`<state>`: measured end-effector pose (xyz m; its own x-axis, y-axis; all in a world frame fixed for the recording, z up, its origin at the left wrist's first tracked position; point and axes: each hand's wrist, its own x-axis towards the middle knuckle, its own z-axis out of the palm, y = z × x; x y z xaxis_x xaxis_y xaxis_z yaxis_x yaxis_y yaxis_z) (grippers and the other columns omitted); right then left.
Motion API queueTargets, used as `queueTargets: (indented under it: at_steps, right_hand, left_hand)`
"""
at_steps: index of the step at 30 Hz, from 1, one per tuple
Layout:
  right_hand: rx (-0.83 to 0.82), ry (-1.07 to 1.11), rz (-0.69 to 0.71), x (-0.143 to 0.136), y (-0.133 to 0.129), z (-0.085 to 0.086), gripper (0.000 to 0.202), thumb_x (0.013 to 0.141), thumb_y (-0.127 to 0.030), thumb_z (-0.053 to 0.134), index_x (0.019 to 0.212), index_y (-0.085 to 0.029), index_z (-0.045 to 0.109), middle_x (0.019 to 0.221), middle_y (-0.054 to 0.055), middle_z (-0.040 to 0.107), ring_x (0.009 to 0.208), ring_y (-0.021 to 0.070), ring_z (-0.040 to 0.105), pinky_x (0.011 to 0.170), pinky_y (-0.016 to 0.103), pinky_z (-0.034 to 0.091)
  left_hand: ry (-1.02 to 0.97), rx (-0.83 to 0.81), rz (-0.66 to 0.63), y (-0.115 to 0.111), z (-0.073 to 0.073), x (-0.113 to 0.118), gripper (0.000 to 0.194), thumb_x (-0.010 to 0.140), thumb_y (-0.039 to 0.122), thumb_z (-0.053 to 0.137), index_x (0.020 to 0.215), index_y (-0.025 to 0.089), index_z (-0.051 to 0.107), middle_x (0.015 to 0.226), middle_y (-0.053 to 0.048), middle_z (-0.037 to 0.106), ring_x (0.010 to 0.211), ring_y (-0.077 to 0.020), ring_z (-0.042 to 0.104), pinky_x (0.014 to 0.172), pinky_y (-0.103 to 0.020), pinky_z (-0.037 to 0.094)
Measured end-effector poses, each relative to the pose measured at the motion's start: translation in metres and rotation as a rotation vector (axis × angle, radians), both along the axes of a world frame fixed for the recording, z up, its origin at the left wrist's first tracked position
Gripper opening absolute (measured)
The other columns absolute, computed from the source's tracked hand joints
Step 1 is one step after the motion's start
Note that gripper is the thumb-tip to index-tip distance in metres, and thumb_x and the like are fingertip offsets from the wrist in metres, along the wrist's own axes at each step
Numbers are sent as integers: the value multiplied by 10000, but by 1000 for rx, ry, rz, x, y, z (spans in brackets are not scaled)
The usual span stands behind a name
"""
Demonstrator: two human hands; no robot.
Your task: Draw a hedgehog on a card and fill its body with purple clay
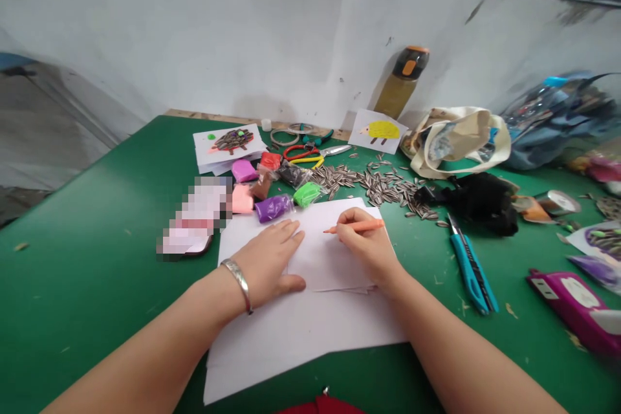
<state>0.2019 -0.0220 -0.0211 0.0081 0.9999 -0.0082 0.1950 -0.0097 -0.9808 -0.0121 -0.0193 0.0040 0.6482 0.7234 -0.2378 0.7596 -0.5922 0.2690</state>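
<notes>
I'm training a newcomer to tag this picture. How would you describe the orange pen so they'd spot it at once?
On the green table, find the large white paper low in the centre. Over its upper right part, the right hand holds the orange pen, tip pointing left. Unlike the chunky coloured packets just beyond the paper, it is slim and held.

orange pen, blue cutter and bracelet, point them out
Orange pen (pixel 367 226), head view: on the barrel.
Blue cutter (pixel 468 268), head view: on the handle.
Bracelet (pixel 240 280), head view: on the band.
</notes>
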Motion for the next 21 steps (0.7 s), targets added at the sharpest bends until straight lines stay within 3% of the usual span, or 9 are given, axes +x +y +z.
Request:
queueTargets:
  at_steps: [4,10,18,21]
  right_hand:
    - [-21,-29,1,0,-5,5,37,763,-239,588,738,-216,573,737,-19,611,854,212,674,633,258,407]
    - [-15,-58,-57,-4,-24,18,89,804,-292,603,769,-211,612,817,13,659,875,209,640,702,274,437]
    - [-34,-41,-85,-9,-28,4,128,806,-313,591,717,-220,581,758,20,668,891,235,670,681,273,447]
    - [-33,-104,-91,-7,-27,3,127,792,-343,611,744,-225,609,767,28,682,795,221,650,635,283,442]
  left_hand:
    - [-10,4,1,0,-2,-1,750,774,493,651,1383,108,442,1506,-209,353,1396,-344,323,1121,-459,281]
    - [-49,83,25,-2,-23,-4,845,698,535,706,1392,139,432,1518,-190,343,1390,-343,325,1128,-436,254]
    - [-4,51,26,-4,-18,-3,838,732,523,668,1423,132,399,1531,-190,317,1403,-351,298,1130,-469,250]
    - [-17,69,28,-4,-21,-6,851,722,545,666,1428,152,397,1537,-179,312,1409,-348,287,1131,-474,250]
